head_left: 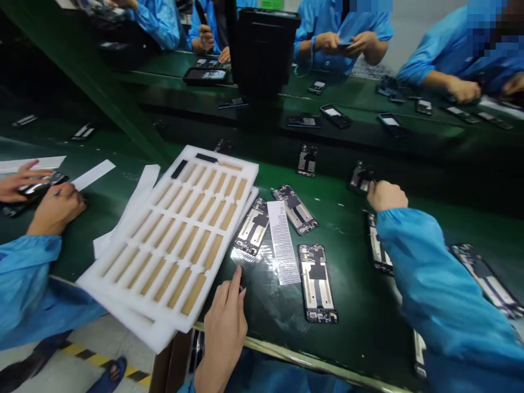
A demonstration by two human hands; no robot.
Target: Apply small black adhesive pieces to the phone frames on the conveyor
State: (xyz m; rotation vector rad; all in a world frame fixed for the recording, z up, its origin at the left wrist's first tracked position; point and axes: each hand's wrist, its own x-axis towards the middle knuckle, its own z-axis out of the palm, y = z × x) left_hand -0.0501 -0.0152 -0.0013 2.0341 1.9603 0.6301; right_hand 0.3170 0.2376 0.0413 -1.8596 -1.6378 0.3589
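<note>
My right hand (387, 195) reaches out over the bench, its fingers closed at the near edge of an opened phone (361, 177) with a bare circuit board. My left hand (224, 327) is at the front edge, index finger pointing forward and the other fingers curled; a small dark thing shows by the thumb, too small to name. Just beyond it lies another opened phone (252, 226). A white printed label sheet (283, 243) lies between that phone and two more, an upper phone (295, 209) and a nearer phone (317, 284).
A white foam tray (189, 220) with several slots rests on another at the left. More opened phones lie under and beside my right arm. A co-worker's hands (57, 207) work at the left. A black bin (264, 52) and other people are across the bench.
</note>
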